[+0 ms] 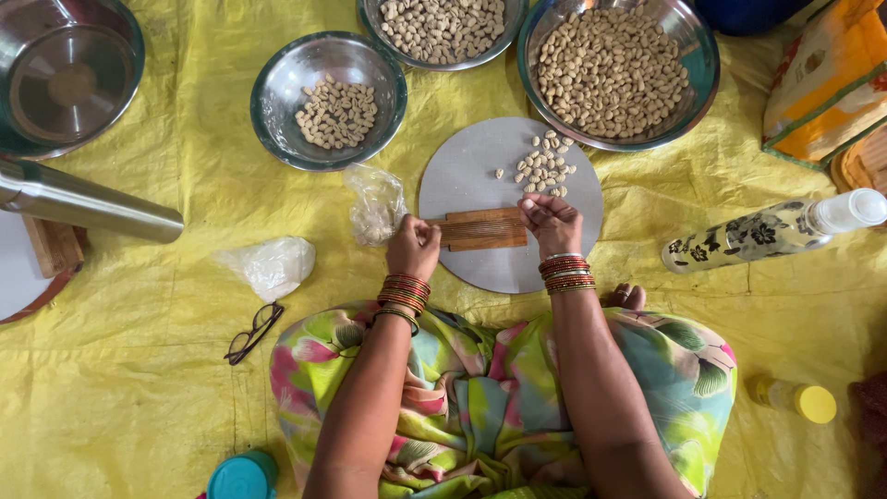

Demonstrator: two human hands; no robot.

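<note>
A small ridged wooden board (482,228) lies on a round grey slab (480,171) in front of my lap. My left hand (412,248) grips the board's left end. My right hand (551,222) rests on its right end, fingertips pressing down, and whatever lies under them is hidden. A loose heap of small pale shaped pieces (543,166) sits on the slab just beyond my right hand. Both wrists wear stacks of red and gold bangles.
Three steel bowls of pale pieces stand beyond the slab: a small one (277,111), a middle one (443,60), a large one (702,74). An empty steel vessel (65,74), a steel cylinder (88,203), plastic bags (374,203), glasses (251,333), a patterned bottle (767,233), a yellow-capped jar (795,399) lie on the yellow sheet.
</note>
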